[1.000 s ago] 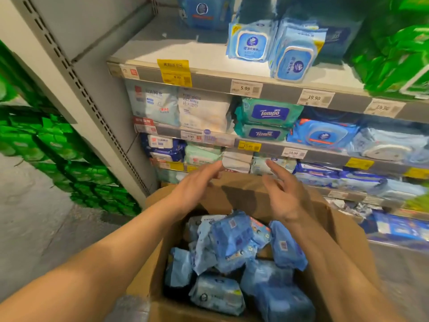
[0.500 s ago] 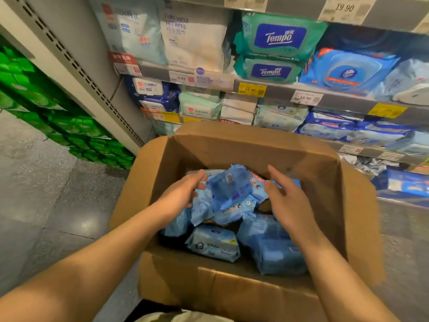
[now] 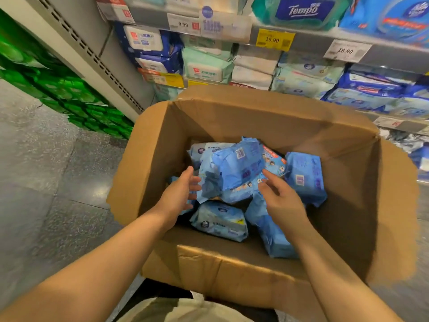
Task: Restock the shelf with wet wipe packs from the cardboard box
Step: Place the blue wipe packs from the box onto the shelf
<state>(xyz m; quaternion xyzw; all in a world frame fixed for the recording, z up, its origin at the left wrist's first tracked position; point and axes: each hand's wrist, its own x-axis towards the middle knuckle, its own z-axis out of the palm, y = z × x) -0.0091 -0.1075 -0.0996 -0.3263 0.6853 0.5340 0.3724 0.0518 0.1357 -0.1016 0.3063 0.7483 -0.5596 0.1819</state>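
Both hands are down inside the open cardboard box (image 3: 313, 145), 1 on each side of the topmost wet wipe pack (image 3: 239, 166). The left hand (image 3: 180, 196) has its fingers spread wide and loosely extended, tips at or just touching the pack's left edge; contact is not clear. The right hand (image 3: 282, 201) also has relaxed, parted fingers, with its fingertips (image 3: 267, 173) at the pack's lower right corner, holding nothing. That pack lies tilted on a loose heap of blue packs (image 3: 220, 220) filling the box floor. Beyond the fingertips the far box wall rises bare, with open room above the heap. Left of the left fingers the side flap leans outward; right of the right fingers another pack (image 3: 304, 177) stands nearly upright, then bare cardboard. Past the far rim stands the shelf (image 3: 308, 39), stocked with packs behind price tags (image 3: 275, 40).
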